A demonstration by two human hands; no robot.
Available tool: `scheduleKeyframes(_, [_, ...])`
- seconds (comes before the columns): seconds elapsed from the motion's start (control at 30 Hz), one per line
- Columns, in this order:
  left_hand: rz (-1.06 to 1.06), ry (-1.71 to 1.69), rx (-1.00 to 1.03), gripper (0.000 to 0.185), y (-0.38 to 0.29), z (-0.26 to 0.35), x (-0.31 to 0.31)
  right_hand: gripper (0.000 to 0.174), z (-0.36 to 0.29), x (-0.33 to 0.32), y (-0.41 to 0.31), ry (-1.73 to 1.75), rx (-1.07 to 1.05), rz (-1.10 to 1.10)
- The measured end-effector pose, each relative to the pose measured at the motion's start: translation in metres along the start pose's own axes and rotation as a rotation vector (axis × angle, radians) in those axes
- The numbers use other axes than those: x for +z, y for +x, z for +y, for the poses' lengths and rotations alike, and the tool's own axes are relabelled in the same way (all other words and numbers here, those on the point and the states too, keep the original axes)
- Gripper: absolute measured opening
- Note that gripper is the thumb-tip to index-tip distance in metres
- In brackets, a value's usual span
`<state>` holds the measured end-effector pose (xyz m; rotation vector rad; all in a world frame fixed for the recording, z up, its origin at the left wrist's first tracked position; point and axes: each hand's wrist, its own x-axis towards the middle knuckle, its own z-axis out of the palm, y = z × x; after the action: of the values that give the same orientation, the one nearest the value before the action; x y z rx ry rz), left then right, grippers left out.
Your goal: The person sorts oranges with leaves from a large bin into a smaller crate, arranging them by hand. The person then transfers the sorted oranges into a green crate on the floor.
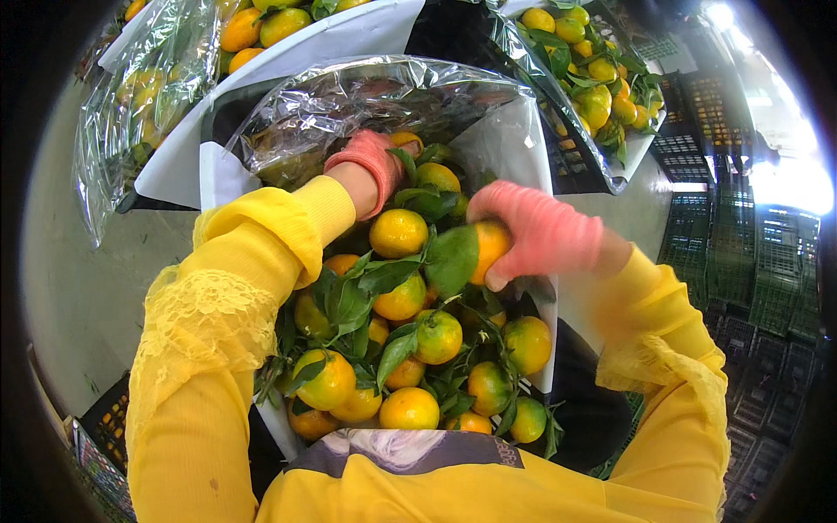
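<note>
My left hand (373, 163), in a pink knit glove with bare fingertips, reaches into the far part of a paper-lined crate (544, 163). Its fingers are at an orange citrus fruit (404, 139); whether they grip it is hidden. My right hand (533, 229), gloved the same way and slightly blurred, holds an orange mandarin-like fruit (490, 248) with a large green leaf (452, 260) beside it. Several yellow-green and orange fruits with stems and leaves, such as this one (439, 337), are heaped in the crate before me. Clear plastic film (294, 124) covers its far side.
Another lined crate with fruit (281, 26) under film stands at the upper left, a third with leafy fruit (595, 104) at the upper right. Stacked green plastic crates (732, 248) are on the far right. A black crate (108, 415) sits at the lower left.
</note>
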<state>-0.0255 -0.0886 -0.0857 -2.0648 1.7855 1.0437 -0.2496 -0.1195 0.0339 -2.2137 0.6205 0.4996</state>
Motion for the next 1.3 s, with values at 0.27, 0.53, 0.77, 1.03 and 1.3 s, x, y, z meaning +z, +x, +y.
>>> scheduleKeyframes(0.27, [0.109,0.270,0.162,0.041,-0.002,-0.001,0.004,0.061,0.004,-0.018,0.062,0.340,0.519,0.448])
scheduleKeyframes(0.53, [0.005,0.801,0.218,0.049,-0.014,0.011,-0.002,0.054,0.030,0.014,0.130,-0.001,0.777,0.620])
scheduleKeyframes(0.77, [0.047,0.760,0.194,0.054,-0.014,0.011,0.001,0.064,0.040,0.036,0.126,0.020,0.699,0.646])
scheduleKeyframes(1.03, [0.115,0.770,0.196,0.046,-0.013,0.009,0.002,0.057,0.056,0.037,0.141,-0.093,0.669,0.572])
scheduleKeyframes(1.3, [0.151,0.769,0.192,0.051,-0.004,0.004,0.008,0.047,0.072,0.049,0.143,0.026,0.606,0.673])
